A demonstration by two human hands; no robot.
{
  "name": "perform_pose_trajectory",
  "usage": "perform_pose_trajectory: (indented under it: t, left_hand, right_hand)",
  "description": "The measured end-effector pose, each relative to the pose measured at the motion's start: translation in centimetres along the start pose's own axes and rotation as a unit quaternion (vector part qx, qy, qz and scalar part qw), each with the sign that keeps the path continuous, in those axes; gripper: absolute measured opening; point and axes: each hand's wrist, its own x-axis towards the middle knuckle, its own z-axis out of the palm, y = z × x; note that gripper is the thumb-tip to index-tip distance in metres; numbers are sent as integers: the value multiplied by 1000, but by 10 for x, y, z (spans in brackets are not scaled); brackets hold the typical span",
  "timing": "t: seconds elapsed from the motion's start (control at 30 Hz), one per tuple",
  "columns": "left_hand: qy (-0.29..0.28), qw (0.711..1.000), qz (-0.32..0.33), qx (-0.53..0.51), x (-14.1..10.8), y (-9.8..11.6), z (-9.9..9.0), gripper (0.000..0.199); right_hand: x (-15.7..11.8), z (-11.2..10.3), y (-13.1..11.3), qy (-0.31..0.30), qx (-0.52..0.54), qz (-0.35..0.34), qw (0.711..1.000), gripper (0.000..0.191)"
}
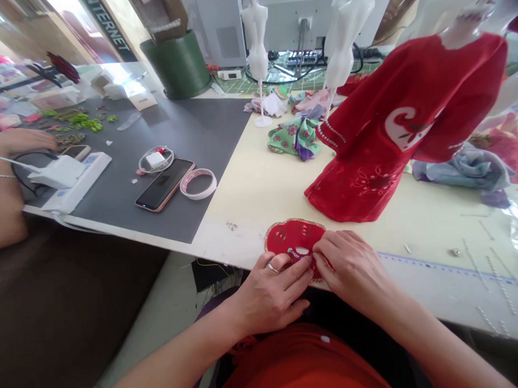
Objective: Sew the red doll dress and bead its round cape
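A red scalloped cloth piece (296, 230), like a small collar, lies flat at the table's front edge. It has gold trim, embroidered motifs, a pale opening in the middle and a short row of beads along that opening. Across its lower left part lies my left hand (273, 291), a ring on one finger, its fingertips pressed together on the cloth near the opening. My right hand (352, 267) pinches at the right side of the same piece, its fingertips meeting those of the left. Anything small between the fingertips is hidden.
Behind stands a doll-size mannequin in a red dress (369, 136); bare white mannequins (257, 43) are farther back. Bead strands (500, 285) and a ruler (437, 271) lie right. Left are a tape roll (198, 184), a phone (165, 185), a power strip (78, 183) and another person's arm (1, 196).
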Motion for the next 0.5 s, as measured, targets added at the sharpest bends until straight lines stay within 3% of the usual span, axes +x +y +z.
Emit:
perform_pose_trajectory:
  t: [0.2,0.5]
  left_hand:
    - [-2,1000,0,-1,0,-1,1,42]
    - [7,1000,-1,-3,0,0,1,41]
  right_hand:
    - [1,0,1,-2,10,5,1000,21]
    - [12,-4,4,-54,20,51,997,13]
